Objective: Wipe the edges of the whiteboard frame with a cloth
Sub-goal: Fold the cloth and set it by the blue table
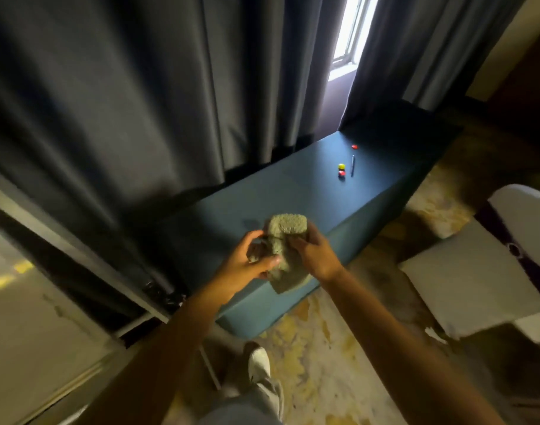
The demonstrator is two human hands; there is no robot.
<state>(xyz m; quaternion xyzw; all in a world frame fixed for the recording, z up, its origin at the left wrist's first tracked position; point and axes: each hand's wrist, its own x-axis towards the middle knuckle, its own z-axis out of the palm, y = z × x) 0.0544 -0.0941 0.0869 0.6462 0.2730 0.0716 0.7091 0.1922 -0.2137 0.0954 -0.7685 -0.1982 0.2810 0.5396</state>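
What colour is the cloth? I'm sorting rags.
Greyish green, clearest in the head view, cloth held in both hands.

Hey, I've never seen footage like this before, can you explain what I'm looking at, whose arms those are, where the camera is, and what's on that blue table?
There is no machine here. The single picture comes from a wide-angle camera worn on a person's head, looking forward and down, so the two bare arms reaching in are the wearer's own. The left hand and right hand together hold a grey-green cloth just above the near end of a blue table. Farther along the table lie a red piece, a yellow piece beside another red one, and a dark pen. Dark curtains hang behind. At the lower left is a pale board with a frame, probably the whiteboard, not yet touched.
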